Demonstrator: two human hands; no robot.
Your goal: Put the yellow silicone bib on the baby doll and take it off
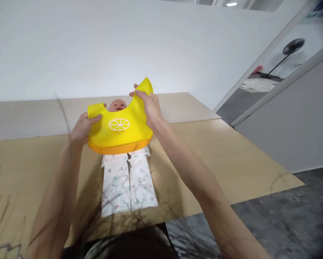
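A yellow bib point(118, 138) with a white citrus-slice print and an orange lower edge is stretched between my hands. My left hand point(84, 126) pinches its left neck strap, thumb in front. Higher up, my right hand point(147, 102) grips the right strap, whose tip points upward. Behind the bib lies a baby doll point(118, 104); only its head shows above the neckline, and the bib hides its torso. White patterned pants point(129, 180) extend from below the bib toward me. Whether the bib touches the doll, I cannot tell.
The doll lies on a light wooden table point(210, 154), with a paler board point(183, 106) along its back. A white wall point(96, 46) rises behind. To the right are a grey partition point(291, 118) and, farther off, a standing fan point(293, 46). Blurry dark strands cross the lower view.
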